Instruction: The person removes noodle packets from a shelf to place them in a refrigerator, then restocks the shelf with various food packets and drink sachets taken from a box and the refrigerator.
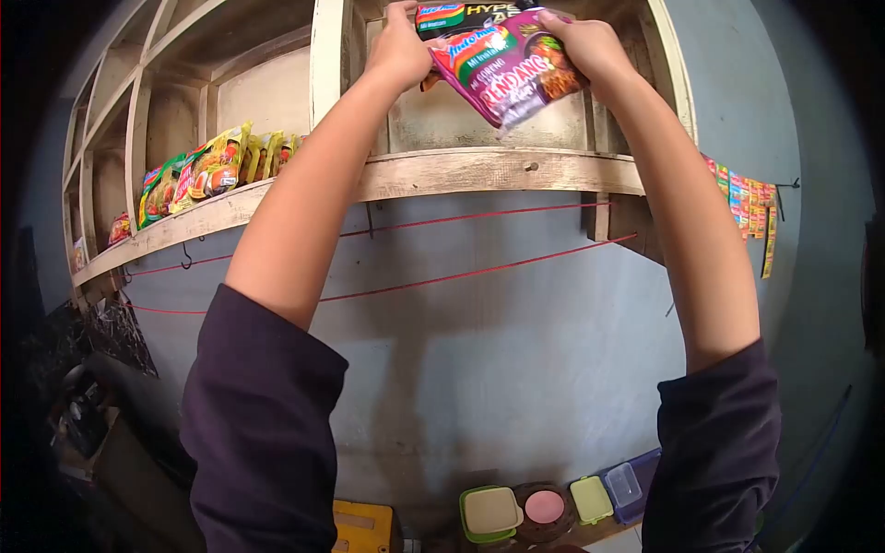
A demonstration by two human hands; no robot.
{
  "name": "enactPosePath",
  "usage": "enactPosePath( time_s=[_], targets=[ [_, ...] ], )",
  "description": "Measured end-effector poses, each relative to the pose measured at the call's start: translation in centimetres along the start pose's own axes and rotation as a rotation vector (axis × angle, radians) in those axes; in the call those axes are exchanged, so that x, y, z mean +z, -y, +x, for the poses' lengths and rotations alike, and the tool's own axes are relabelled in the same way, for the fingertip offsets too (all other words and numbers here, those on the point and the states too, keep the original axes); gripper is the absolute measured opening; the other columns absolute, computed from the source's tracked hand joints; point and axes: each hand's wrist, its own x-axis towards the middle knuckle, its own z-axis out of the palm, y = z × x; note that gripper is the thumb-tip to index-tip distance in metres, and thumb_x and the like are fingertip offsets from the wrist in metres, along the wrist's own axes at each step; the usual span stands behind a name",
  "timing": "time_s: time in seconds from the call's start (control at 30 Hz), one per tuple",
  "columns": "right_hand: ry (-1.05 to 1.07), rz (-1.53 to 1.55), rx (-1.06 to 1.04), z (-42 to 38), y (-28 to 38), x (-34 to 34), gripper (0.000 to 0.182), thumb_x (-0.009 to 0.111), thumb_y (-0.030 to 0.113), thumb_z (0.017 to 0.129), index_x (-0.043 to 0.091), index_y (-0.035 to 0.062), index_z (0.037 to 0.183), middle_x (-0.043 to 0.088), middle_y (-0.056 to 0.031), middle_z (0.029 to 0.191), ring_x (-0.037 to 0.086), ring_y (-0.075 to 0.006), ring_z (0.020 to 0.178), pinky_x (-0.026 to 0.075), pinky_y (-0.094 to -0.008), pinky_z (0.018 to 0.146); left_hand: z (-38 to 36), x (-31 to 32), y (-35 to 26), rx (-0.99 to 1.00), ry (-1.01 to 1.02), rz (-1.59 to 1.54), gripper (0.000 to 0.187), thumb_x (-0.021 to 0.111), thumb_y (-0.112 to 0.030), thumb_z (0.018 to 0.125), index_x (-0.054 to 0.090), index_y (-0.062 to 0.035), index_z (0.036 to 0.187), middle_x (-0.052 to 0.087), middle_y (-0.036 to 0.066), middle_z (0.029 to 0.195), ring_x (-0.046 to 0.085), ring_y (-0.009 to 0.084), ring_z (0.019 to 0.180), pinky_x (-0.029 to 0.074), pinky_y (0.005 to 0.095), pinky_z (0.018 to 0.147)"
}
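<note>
Both arms reach up to a wooden wall shelf. A purple noodle packet marked Rendang hangs tilted in front of an upper compartment. My right hand grips its upper right side, thumb on the front. My left hand is closed at the left edges of the packets, beside a black noodle packet that shows behind and above the purple one. Part of the black packet is cut off by the frame's top edge. Yellow noodle packets and a green one stand in the compartment to the left.
Red cords and hooks hang under the shelf. Colourful sachet strips hang at the right. Below are a green-rimmed container, a pink round lid, a blue box and a yellow object.
</note>
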Motion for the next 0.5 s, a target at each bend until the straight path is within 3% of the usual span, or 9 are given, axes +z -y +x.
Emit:
enactPosePath(
  time_s=[0.03, 0.07, 0.1, 0.17, 0.23, 0.27, 0.43, 0.5],
  targets=[
    [0.015, 0.105, 0.049, 1.2, -1.2, 1.3, 0.04, 0.06, 0.032, 0.08, 0.057, -0.0072, 0.09, 0.062, -0.0081, 0.077, 0.058, -0.0106, 0.057, 0.047, -0.0254, 0.055, 0.9, 0.1, 1.4, -0.081, 0.14, 0.125, 0.061, 0.066, -0.017, 0.075, 0.031, -0.007, 0.125, 0.054, 0.015, 0.106, 0.058, 0.0166, 0.082, 0.049, 0.0283, 0.065],
    [0.022, 0.108, 0.048, 2.1, -2.3, 1.8, 0.04, 0.06, 0.032, 0.08, 0.057, -0.0072, 0.09, 0.062, -0.0081, 0.077, 0.058, -0.0106, 0.057, 0.047, -0.0254, 0.055, 1.5, 0.7, 2.7, 0.0, 0.073, 0.243, 0.07, 0.07, -0.014, 0.07, 0.029, -0.0104, 0.127, 0.054, 0.019, 0.108, 0.058, 0.019, 0.088, 0.051, 0.0311, 0.063],
    [0.042, 0.014, 0.037, 2.8, -2.2, 2.3, 0.04, 0.06, 0.032, 0.08, 0.058, -0.0073, 0.088, 0.062, -0.0077, 0.074, 0.057, -0.0103, 0.056, 0.047, -0.0259, 0.053, 2.1, 0.8, 3.2, -0.087, 0.132, 0.227, 0.075, 0.07, -0.017, 0.065, 0.027, -0.0107, 0.126, 0.056, 0.024, 0.103, 0.052, 0.0358, 0.102, 0.042, 0.0369, 0.085],
    [0.072, -0.094, -0.005, 5.0, -1.9, 3.4, 0.04, 0.06, 0.032, 0.08, 0.059, -0.0074, 0.085, 0.062, -0.0073, 0.071, 0.056, -0.0101, 0.054, 0.047, -0.0265, 0.052, 2.6, 1.1, 3.2, -0.102, 0.224, 0.338, 0.074, 0.069, -0.015, 0.065, 0.027, -0.0127, 0.127, 0.055, 0.023, 0.106, 0.053, 0.0343, 0.101, 0.043, 0.0362, 0.085],
    [0.233, -0.18, 0.002, 7.0, -3.1, 4.0, 0.04, 0.058, 0.033, 0.082, 0.061, -0.006, 0.085, 0.062, -0.0068, 0.072, 0.057, -0.0096, 0.056, 0.046, -0.0266, 0.055, 3.3, 1.9, 3.4, -0.176, 0.313, 0.481, 0.071, 0.066, -0.012, 0.067, 0.028, -0.0137, 0.127, 0.046, 0.025, 0.117, 0.052, 0.0348, 0.103, 0.043, 0.0374, 0.086],
    [0.31, -0.21, 0.035, 7.6, -3.8, 4.3, 0.041, 0.057, 0.035, 0.082, 0.06, -0.0056, 0.086, 0.062, -0.0072, 0.072, 0.057, -0.0102, 0.057, 0.047, -0.026, 0.058, 2.9, 2.3, 3.3, -0.216, 0.317, 0.585, 0.066, 0.064, -0.012, 0.069, 0.03, -0.0154, 0.126, 0.032, 0.027, 0.125, 0.049, 0.0394, 0.106, 0.043, 0.0389, 0.087],
    [0.449, -0.132, 0.108, 6.7, -5.0, 6.8, 0.043, 0.057, 0.037, 0.082, 0.06, -0.0059, 0.084, 0.062, -0.0087, 0.071, 0.057, -0.0109, 0.056, 0.047, -0.025, 0.06, 1.2, 1.6, 3.0, -0.287, 0.447, 0.757, 0.065, 0.062, -0.02, 0.073, 0.029, -0.019, 0.128, 0.021, 0.026, 0.13, 0.039, 0.0469, 0.112, 0.043, 0.0387, 0.089],
    [0.49, -0.235, 0.065, 6.6, -5.6, 7.9, 0.044, 0.056, 0.038, 0.082, 0.06, -0.0056, 0.084, 0.062, -0.0087, 0.069, 0.058, -0.0112, 0.057, 0.047, -0.0253, 0.06, 0.7, 0.9, 1.4, -0.396, 0.615, 0.905, 0.107, 0.079, 0.002, 0.045, 0.022, -0.0223, 0.132, 0.017, 0.025, 0.132, 0.046, 0.0406, 0.108, 0.046, 0.0411, 0.085]
  ],
)
